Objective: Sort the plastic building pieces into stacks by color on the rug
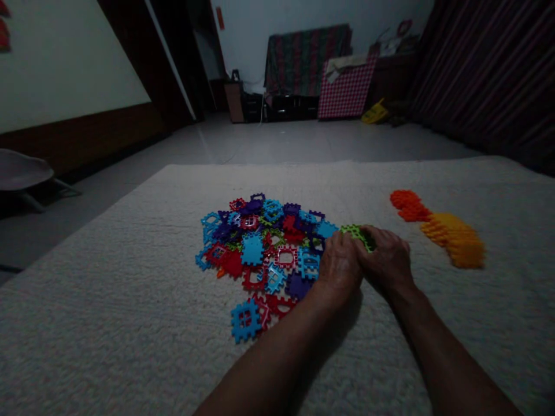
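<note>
My left hand [340, 267] and my right hand [387, 257] meet at the right side of a loose heap of notched plastic building tiles [252, 248]. Between and just beyond them, a few green building tiles [356, 232] show, pressed together. Curled fingers of my right hand grip these green tiles from the right. The fingers of my left hand are bent in against their left end, with the fingertips partly hidden. Light blue, purple, red and some green tiles make up the heap, several with window-like cut-outs.
To the right lie a row of orange tiles [408, 205] and a row of yellow tiles [454, 240], end to end. All rest on a pale textured mat [130, 277]. Beyond it are a grey floor, a cloth-draped stand [307, 60] and a grey chair [23, 170] at left.
</note>
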Motion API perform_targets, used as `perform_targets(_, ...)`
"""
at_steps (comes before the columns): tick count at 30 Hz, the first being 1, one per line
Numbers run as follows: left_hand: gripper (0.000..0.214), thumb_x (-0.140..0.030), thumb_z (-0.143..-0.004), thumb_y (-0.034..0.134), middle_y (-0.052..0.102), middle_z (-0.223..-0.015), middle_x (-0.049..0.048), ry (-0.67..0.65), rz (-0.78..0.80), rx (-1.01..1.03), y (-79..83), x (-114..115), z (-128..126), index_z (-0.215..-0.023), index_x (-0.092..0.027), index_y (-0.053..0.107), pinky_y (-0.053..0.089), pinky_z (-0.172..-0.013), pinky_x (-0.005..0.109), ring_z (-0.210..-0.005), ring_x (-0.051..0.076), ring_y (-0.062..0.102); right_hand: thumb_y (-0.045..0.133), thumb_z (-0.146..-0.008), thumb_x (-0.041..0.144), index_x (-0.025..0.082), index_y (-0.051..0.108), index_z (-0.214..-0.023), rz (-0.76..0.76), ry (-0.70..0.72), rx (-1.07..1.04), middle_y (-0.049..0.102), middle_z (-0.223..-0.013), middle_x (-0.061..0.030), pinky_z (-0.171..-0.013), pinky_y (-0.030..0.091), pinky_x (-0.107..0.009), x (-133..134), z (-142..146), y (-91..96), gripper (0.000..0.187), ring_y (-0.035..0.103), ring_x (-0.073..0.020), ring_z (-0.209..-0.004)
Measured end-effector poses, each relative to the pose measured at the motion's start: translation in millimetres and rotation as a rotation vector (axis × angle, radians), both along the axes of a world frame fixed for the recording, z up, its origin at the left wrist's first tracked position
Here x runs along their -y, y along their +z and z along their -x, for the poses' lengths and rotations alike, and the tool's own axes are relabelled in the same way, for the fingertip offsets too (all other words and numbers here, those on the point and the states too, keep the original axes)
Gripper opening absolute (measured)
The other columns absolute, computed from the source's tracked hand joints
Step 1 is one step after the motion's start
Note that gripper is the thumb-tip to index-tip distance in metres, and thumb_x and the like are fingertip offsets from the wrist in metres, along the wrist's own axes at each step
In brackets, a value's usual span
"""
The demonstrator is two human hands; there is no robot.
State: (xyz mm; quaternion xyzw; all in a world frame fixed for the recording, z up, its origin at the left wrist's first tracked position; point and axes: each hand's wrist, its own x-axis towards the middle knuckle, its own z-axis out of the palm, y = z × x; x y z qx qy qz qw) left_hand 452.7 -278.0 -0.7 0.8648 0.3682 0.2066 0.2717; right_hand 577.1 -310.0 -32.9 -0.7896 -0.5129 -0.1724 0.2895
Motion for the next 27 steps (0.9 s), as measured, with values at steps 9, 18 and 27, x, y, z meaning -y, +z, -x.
perform_targets(9,0.040,-0.007,-0.089,0.037,0.057,-0.127,0.0195,0.055,0.005,-0.116,-0.9,5.1,8.9,-0.123,-0.016,0.055,0.051,-0.095,0.043,-0.113,0.030,0.056,0.052,-0.083,0.038,0.021,0.066,-0.105,-0.025,-0.009,0.008,0.073,-0.098,-0.0104,-0.085,0.044,-0.045,-1.5,-3.7,-6.2,0.031,0.064,-0.0309,-0.093)
perform_targets(18,0.049,-0.015,-0.094,0.035,0.043,-0.152,0.0177,0.005,0.031,-0.053,-17.6,5.9,-4.4,-0.142,-0.016,0.045,0.035,-0.118,0.045,-0.144,0.029,0.036,0.053,-0.083,0.038,0.023,0.065,-0.101,-0.082,0.038,-0.059,0.071,-0.109,-0.0129,-0.088,0.050,-0.050,-1.2,-9.7,-9.4,0.026,0.066,-0.0333,-0.100)
perform_targets(27,0.055,-0.006,-0.084,0.038,0.055,-0.141,0.0172,0.076,0.015,0.275,-33.6,-8.0,-10.3,-0.136,-0.017,0.053,0.040,-0.117,0.043,-0.138,0.026,0.046,0.050,-0.088,0.030,0.025,0.066,-0.098,-0.336,0.100,-0.106,0.070,-0.111,-0.0110,-0.096,0.050,-0.047,-10.8,-3.4,23.6,0.020,0.066,-0.0293,-0.106)
